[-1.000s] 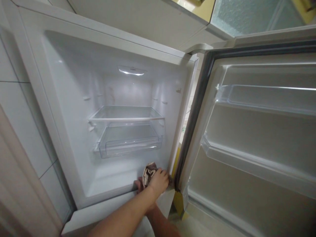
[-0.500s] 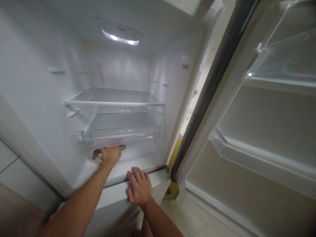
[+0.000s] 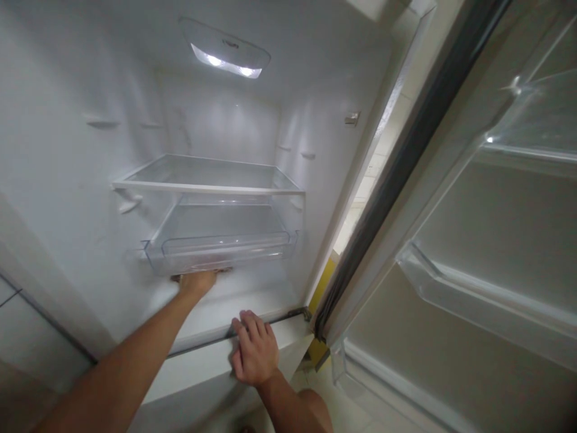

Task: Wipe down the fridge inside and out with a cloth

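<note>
My left hand (image 3: 198, 282) reaches into the bottom of the refrigerator, under the clear drawer (image 3: 225, 248). It is closed on a patterned brown cloth (image 3: 224, 270), of which only the ends show beside the fingers. The cloth is close to the white refrigerator floor (image 3: 252, 288); the drawer's front partly covers it. My right hand (image 3: 256, 350) lies on the top edge of the lower white door (image 3: 202, 367), fingers spread a little and holding nothing.
Above the drawer sits a glass shelf (image 3: 211, 174), and a lit lamp (image 3: 228, 60) is set in the ceiling. On the right the refrigerator door (image 3: 487, 240) stands open, with a dark gasket (image 3: 406, 162) and clear door bins (image 3: 451, 288).
My left hand has pushed the cloth deeper beneath the drawer, so less of it shows. My right hand stays on the edge. The view has shifted slightly.
</note>
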Motion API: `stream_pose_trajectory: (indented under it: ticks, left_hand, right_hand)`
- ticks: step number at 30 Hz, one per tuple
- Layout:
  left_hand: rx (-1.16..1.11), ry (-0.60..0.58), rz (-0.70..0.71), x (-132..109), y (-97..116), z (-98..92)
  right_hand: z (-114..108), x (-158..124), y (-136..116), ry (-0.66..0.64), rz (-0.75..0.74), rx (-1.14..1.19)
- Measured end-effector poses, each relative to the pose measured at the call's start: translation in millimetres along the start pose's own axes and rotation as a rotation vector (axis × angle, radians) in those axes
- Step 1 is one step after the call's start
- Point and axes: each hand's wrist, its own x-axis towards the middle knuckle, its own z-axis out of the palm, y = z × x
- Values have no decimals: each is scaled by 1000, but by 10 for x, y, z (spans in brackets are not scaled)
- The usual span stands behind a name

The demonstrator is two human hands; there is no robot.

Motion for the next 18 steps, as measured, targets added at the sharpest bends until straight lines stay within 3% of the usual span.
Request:
stream_pose_trajectory:
  ticks: [3, 6, 9, 11, 14, 16, 18]
  left_hand:
    - [14, 6, -53, 169, -10, 0]
    - [-14, -7, 45, 196, 392, 125]
    - [-66, -45, 233, 49, 864, 268]
    - [-105, -80, 362, -72, 1028, 321]
    - [-143, -146, 451, -145, 887, 291]
    - [-140, -180, 402, -106, 572, 199]
    - [-110, -162, 263, -35, 198, 84]
  right_hand:
    - [40, -11, 14, -10, -14, -17]
    - [60, -18, 27, -11, -26, -39]
    - [57, -18, 30, -5, -33, -43]
    - [49, -17, 26, -4, -27, -40]
    - [51, -20, 22, -8, -20, -35]
    - [70, -28, 24, 7, -19, -26]
    - [100, -41, 32, 35, -21, -15]
